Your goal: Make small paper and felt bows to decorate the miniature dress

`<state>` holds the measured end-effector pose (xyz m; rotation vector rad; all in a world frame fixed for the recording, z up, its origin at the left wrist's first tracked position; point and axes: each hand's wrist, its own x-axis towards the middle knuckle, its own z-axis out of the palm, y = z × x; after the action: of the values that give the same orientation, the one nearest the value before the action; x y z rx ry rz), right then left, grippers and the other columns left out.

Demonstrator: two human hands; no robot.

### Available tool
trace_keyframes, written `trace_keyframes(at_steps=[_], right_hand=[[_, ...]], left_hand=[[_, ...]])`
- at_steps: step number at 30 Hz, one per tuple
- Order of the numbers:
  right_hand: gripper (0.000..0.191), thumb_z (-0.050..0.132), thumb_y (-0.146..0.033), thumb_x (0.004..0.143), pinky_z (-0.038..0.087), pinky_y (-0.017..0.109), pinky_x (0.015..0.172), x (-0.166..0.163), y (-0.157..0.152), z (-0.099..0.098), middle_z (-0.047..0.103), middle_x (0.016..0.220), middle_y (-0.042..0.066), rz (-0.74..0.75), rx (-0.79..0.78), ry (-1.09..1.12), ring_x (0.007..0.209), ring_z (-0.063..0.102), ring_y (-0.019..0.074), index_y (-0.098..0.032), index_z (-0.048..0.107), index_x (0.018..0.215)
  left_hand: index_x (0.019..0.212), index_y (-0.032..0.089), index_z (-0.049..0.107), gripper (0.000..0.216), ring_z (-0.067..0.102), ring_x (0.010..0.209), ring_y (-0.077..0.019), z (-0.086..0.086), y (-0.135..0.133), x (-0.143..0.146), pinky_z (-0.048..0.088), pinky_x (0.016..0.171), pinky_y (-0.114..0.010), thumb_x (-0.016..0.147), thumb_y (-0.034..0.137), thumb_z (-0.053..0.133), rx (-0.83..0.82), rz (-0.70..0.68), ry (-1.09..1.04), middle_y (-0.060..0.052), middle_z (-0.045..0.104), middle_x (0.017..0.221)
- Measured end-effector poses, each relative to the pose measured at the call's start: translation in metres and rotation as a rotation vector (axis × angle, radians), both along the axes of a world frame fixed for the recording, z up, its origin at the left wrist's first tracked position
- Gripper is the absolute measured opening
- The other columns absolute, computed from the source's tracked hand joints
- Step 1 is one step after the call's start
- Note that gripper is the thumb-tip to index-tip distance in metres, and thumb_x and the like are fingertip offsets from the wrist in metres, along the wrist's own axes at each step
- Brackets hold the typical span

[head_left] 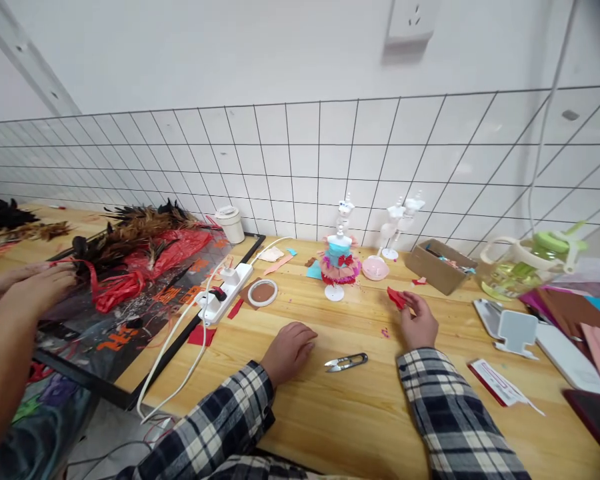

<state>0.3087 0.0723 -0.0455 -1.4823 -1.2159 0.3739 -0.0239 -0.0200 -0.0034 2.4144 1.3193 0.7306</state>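
My left hand rests palm down on the wooden table, its fingers loosely bent and nothing visible in them. Just right of it lies a pair of thread snips with the blades pointing left. My right hand pinches a small red scrap of cloth between thumb and fingers, a little above or on the tabletop; I cannot tell which. Beyond both hands stands a mini dress form wearing a blue bodice, a red bow and a ruffled pink-red skirt.
Behind are white mini dress forms, a pink bowl and a cardboard box. A jug and phone stand are right. Left lie a power strip, tape roll, feathers and another person's hands.
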Motion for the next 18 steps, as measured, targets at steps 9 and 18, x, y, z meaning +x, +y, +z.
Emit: trace_keyframes(at_steps=[9, 18], right_hand=[[0.044, 0.064, -0.055, 0.071, 0.052, 0.03, 0.057, -0.045, -0.035, 0.011, 0.07, 0.073, 0.007, 0.139, -0.143, 0.179, 0.063, 0.061, 0.0186, -0.014, 0.069, 0.089], [0.023, 0.069, -0.04, 0.071, 0.044, 0.025, 0.049, -0.12, -0.075, 0.025, 0.061, 0.061, 0.0, 0.524, -0.235, 0.346, 0.051, 0.051, 0.0128, -0.018, 0.063, 0.075]], left_hand=[[0.108, 0.019, 0.065, 0.028, 0.058, 0.102, -0.0221, -0.001, 0.003, -0.001, 0.044, 0.095, -0.041, 0.094, 0.03, 0.044, -0.051, 0.001, -0.098, -0.01, 0.068, 0.104], [0.117, 0.016, 0.062, 0.049, 0.063, 0.098, -0.024, -0.007, 0.008, 0.043, 0.049, 0.082, -0.034, 0.078, 0.045, 0.067, -0.431, 0.136, -0.6, -0.012, 0.069, 0.112]])
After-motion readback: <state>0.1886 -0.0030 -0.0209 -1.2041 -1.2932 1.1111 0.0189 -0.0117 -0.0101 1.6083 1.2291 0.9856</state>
